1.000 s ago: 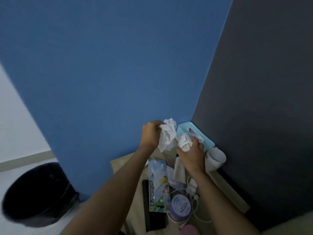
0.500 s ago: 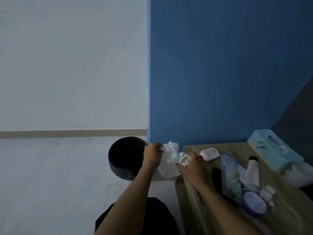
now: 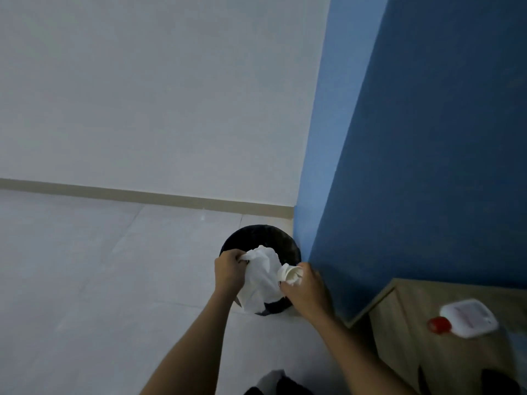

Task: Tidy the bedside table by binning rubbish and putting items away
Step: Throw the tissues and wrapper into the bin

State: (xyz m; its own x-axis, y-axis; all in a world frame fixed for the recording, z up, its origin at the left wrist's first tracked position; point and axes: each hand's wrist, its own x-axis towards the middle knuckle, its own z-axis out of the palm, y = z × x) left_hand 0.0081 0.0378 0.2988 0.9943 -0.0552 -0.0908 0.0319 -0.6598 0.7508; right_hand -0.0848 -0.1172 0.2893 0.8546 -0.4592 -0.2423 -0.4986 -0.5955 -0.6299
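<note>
Left hand (image 3: pixel 229 270) is pinching crumpled white tissue (image 3: pixel 261 277), right hand (image 3: pixel 306 292) fingers are curling round a small white cup (image 3: pixel 291 275), half-hiding the round black bin (image 3: pixel 262 238).

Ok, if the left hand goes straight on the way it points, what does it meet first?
Probably the black bin: the left hand, gripping the white tissue, points forward and down over its open mouth. Nothing else shows between, though depth is unclear.

The bin (image 3: pixel 271 238) is black. The crumpled tissue (image 3: pixel 261 277) and the paper cup (image 3: pixel 291 276) are white. The worktop (image 3: pixel 422 354) shows light-brown wood grain. The bottle (image 3: pixel 470 317) is white and its cap (image 3: pixel 439 325) red. The blue wall (image 3: pixel 427 138) meets the off-white wall (image 3: pixel 142 95). The skirting (image 3: pixel 142 193) is beige and the floor (image 3: pixel 85 266) is pale grey tile.
</note>
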